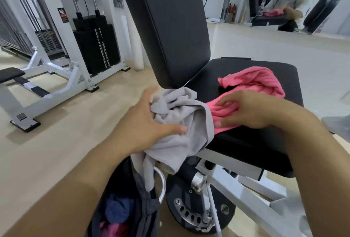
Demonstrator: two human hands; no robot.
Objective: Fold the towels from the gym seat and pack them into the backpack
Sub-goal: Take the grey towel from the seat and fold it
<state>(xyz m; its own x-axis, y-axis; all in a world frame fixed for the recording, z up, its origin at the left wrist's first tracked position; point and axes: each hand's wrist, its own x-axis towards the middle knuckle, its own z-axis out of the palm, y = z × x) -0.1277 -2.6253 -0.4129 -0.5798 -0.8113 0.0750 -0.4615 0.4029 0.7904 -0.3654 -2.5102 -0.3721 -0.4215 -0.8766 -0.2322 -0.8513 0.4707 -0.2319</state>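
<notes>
Fingers of the left hand (pixel 144 121) spread wide and press into the crumpled grey towel (pixel 180 123), thumb on its front fold, not closed around it. Fingers of the right hand (pixel 244 110) lie loosely curled on the pink towel (pixel 263 81), thumb at its near edge; whether they pinch the cloth is hard to tell.

Nearest the camera, at the bottom edge, the dark backpack (pixel 145 208) stands open on the floor, cut off by the frame. Inside it a blue cloth (pixel 118 208) and a magenta cloth (pixel 111 229) show only in part. A tail of the grey towel hangs down to its opening, beside a white cable (pixel 162 183).

The grey towel droops over the front left corner of the black seat (pixel 251 142); the pink one lies bunched on the seat, touching the grey. Under the seat sit the metal pivot (pixel 198 180) and white frame, blurred at the lower right.

The black backrest (pixel 166 24) rises tilted behind the towels, its top out of frame.

Farther left stands a white cable machine with a black weight stack (pixel 96 45); a small dark sticker (pixel 62 15) on its post carries red and white print too small to read, as does a label low on the frame's foot. At the far right a mirror (pixel 284 0) holds a smeared reflection of the person, the seat and the pink towel.
</notes>
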